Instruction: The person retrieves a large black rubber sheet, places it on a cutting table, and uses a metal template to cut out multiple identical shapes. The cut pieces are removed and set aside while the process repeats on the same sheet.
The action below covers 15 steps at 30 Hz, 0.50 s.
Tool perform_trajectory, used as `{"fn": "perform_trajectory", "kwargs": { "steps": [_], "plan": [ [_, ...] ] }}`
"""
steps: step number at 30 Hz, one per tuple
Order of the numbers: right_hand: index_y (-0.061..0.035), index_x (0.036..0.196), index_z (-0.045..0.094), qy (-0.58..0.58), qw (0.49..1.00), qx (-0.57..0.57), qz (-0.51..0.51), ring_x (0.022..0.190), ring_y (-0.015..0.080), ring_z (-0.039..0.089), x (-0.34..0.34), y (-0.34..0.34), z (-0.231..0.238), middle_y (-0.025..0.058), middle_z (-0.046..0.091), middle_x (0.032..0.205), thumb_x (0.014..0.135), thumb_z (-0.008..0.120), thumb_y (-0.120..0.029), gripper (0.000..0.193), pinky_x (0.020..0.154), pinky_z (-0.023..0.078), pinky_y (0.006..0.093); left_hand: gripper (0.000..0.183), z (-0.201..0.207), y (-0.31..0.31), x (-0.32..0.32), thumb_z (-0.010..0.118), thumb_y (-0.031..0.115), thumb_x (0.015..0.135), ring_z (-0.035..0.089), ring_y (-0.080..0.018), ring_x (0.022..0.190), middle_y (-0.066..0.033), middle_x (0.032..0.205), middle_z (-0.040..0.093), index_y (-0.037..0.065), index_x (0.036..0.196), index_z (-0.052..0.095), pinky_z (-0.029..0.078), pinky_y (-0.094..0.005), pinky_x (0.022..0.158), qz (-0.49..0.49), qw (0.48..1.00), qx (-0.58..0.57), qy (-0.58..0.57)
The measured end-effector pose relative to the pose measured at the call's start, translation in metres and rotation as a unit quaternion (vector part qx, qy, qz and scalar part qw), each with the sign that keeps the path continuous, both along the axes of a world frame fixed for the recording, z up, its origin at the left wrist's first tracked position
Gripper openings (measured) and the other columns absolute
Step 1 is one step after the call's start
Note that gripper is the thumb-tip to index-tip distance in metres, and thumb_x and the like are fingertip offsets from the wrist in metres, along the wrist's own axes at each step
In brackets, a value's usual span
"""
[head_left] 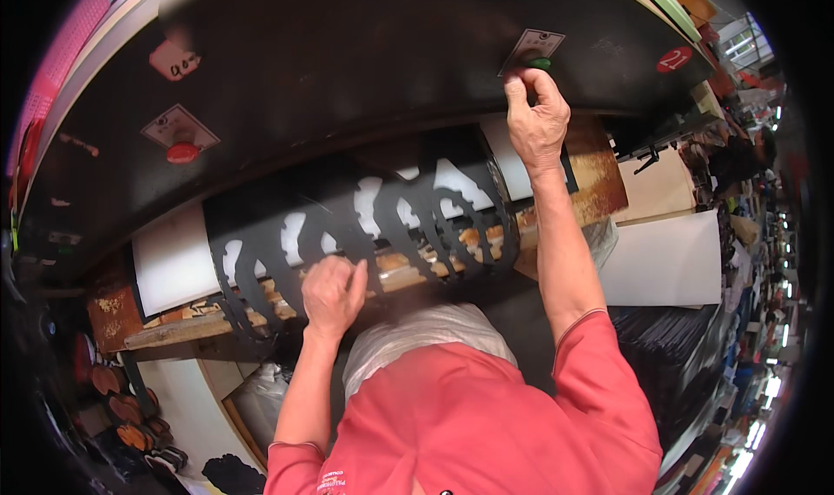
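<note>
My right hand (537, 123) is raised to the dark machine panel (365, 61), its fingers curled just below a green push button (540, 62). Thumb and forefinger overlap the lower edge of the button's label plate; whether they touch the button I cannot tell. Lower down, my left hand (334, 295) is closed, slightly blurred, over the front edge of a black sheet (347, 234) with curved cut-outs. Its palm side is hidden, so I cannot see if it grips the sheet. Loose curved strips of the sheet hang over the wooden front edge (182, 329).
A red push button (182, 152) sits at the panel's left. White boards (172, 260) lie under the black sheet, and another white board (665, 265) is at the right above stacked black sheets (665, 356). Brown and orange pieces (122, 408) are piled at lower left.
</note>
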State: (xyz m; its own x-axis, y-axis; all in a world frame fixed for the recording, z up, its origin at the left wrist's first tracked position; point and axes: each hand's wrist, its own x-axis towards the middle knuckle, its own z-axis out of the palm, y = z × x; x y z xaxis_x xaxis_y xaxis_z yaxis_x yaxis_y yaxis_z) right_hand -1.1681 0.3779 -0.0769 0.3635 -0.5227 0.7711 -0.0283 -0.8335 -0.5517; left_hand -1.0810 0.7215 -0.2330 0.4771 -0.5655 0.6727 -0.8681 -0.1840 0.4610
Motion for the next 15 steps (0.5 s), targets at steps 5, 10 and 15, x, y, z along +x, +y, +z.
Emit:
{"fn": "perform_trajectory", "kwargs": {
  "steps": [5, 10, 15],
  "plan": [
    [0.0010, 0.103, 0.072, 0.002, 0.999, 0.050, 0.014, 0.080, 0.0060, 0.060, -0.072, 0.008, -0.041, 0.0008, 0.071, 0.086, 0.104, 0.075, -0.016, 0.017, 0.073, 0.052, 0.0260, 0.029, 0.012, -0.018, -0.010, 0.083, 0.011, 0.091, 0.060, -0.0341, 0.067, -0.0097, 0.075, 0.059, 0.007, 0.080, 0.056, 0.047, -0.0450, 0.063, 0.042, 0.999, 0.001, -0.020],
    [-0.0031, 0.091, 0.072, 0.040, 0.996, -0.066, -0.053, 0.071, 0.0240, 0.059, -0.100, 0.038, -0.111, 0.0066, 0.061, 0.076, 0.094, 0.077, -0.006, 0.006, 0.070, 0.051, 0.0374, 0.032, 0.017, -0.024, -0.017, 0.084, 0.014, 0.091, 0.060, -0.0325, 0.065, -0.0083, 0.072, 0.058, 0.008, 0.076, 0.056, 0.047, -0.0436, 0.062, 0.060, 0.998, -0.002, -0.025],
    [-0.0061, 0.084, 0.069, 0.089, 0.995, -0.030, -0.039, 0.075, 0.0298, 0.060, -0.087, 0.043, -0.125, 0.0074, 0.063, 0.078, 0.091, 0.079, -0.008, 0.012, 0.070, 0.050, 0.0429, 0.033, 0.009, -0.021, -0.007, 0.085, 0.016, 0.091, 0.061, -0.0323, 0.065, -0.0079, 0.072, 0.059, 0.009, 0.076, 0.057, 0.047, -0.0429, 0.061, 0.071, 0.997, 0.002, -0.019]
  ]
}}
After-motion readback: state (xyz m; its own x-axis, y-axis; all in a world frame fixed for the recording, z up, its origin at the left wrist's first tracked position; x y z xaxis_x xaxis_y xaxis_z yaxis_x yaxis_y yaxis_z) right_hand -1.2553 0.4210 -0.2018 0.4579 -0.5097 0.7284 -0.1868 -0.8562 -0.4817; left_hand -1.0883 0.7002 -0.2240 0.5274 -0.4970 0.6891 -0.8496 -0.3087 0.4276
